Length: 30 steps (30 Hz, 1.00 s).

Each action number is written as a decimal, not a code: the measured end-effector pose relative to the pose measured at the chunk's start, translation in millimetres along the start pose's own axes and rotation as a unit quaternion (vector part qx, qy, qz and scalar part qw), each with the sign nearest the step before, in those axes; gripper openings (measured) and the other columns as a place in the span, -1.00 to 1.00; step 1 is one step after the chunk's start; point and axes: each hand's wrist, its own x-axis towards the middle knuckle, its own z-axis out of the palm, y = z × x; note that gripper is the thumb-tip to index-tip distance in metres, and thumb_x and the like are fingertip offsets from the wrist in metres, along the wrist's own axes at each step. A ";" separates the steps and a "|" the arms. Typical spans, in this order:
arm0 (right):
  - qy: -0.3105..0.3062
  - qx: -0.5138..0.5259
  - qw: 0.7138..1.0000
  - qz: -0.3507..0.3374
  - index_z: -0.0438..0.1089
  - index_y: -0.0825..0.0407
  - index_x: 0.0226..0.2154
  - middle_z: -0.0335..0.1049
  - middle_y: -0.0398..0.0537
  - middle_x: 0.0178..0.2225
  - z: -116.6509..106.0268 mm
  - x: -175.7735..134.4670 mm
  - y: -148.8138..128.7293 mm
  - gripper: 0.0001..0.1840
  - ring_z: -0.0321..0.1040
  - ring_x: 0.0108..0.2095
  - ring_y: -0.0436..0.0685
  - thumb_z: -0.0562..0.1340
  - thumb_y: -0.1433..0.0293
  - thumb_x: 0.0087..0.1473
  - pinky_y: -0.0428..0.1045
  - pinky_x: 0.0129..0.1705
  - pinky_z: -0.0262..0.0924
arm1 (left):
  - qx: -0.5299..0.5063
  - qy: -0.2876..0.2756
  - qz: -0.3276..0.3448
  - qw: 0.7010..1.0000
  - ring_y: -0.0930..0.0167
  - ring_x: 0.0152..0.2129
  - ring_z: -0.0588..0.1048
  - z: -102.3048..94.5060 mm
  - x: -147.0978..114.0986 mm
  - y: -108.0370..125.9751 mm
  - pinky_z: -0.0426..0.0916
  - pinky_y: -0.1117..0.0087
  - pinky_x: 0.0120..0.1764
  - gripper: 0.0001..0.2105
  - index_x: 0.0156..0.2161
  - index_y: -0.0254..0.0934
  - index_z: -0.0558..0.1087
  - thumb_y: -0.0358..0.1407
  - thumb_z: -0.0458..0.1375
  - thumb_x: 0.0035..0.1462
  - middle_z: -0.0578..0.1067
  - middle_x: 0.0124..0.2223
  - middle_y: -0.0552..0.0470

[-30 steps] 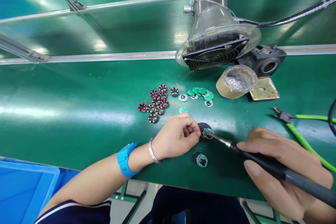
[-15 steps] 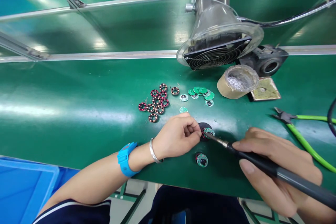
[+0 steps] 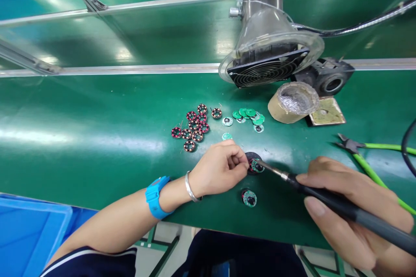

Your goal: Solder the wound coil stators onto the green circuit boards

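Note:
My left hand (image 3: 224, 163) is closed in a pinch at the left edge of a small round green circuit board (image 3: 258, 165) with a reddish coil beside it. What lies between the fingertips is too small to make out. The board rests on a black round base (image 3: 252, 156). My right hand (image 3: 360, 212) grips a soldering iron (image 3: 344, 205) by its dark handle. Its tip points left, at the upper right edge of the board. Nearer to me, another round board with a coil under it (image 3: 249, 198) lies on the green bench.
Several copper-wound ring coils (image 3: 193, 125) lie left of several loose round boards (image 3: 249, 114). A fume extractor with a fan grille (image 3: 269, 69) hangs above. Right of it stand a cup of solder-like metal bits (image 3: 286, 106), a sponge tray (image 3: 326, 111) and green-handled cutters (image 3: 352, 145).
My right hand and the soldering iron have moved slightly to the right, and the tip has drawn back from the board's middle to its upper right edge. My left hand has stayed still.

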 end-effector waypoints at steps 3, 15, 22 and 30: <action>0.021 0.006 0.999 -0.026 0.39 0.13 -0.17 0.25 -0.12 -0.53 1.8 -0.5 5.7 -0.66 0.22 -0.55 0.02 0.16 0.62 -0.05 0.00 -0.57 0.13 | -0.002 0.001 0.003 1.000 0.58 -0.59 0.34 0.3 -0.2 0.2 0.30 0.53 -0.49 -0.93 -0.45 -0.33 0.44 -0.50 0.14 -0.05 0.36 -0.42 0.10; 0.069 -0.332 0.940 0.038 0.31 0.03 0.05 0.46 0.06 -0.13 -7.0 2.2 49.1 -0.58 0.44 -0.23 0.16 0.23 0.44 0.11 0.00 -0.20 0.28 | 0.005 0.010 0.016 1.000 0.56 -0.58 0.35 1.4 0.2 -0.5 0.31 0.49 -0.47 -0.93 -0.47 -0.33 0.44 -0.50 0.13 -0.06 0.38 -0.44 0.08; -0.058 -0.182 0.981 -0.038 0.35 0.03 -0.13 0.43 -0.08 -0.38 19.6 0.4 30.2 -0.68 0.31 -0.47 0.02 0.32 0.44 0.01 -0.06 -0.42 0.27 | -0.029 0.002 0.013 0.999 0.57 -0.57 0.36 2.3 -0.1 -3.8 0.32 0.51 -0.47 -0.94 -0.44 -0.35 0.46 -0.47 0.14 -0.02 0.37 -0.41 0.08; -0.078 -0.140 0.987 -0.013 0.28 0.04 -0.11 0.35 -0.11 -0.39 28.4 1.8 27.7 -0.68 0.23 -0.46 0.00 0.26 0.50 0.04 -0.06 -0.41 0.22 | -0.023 -0.003 0.044 0.999 0.63 -0.61 0.32 0.5 -1.0 -1.2 0.30 0.58 -0.51 -0.96 -0.43 -0.36 0.44 -0.49 0.16 -0.02 0.33 -0.42 0.12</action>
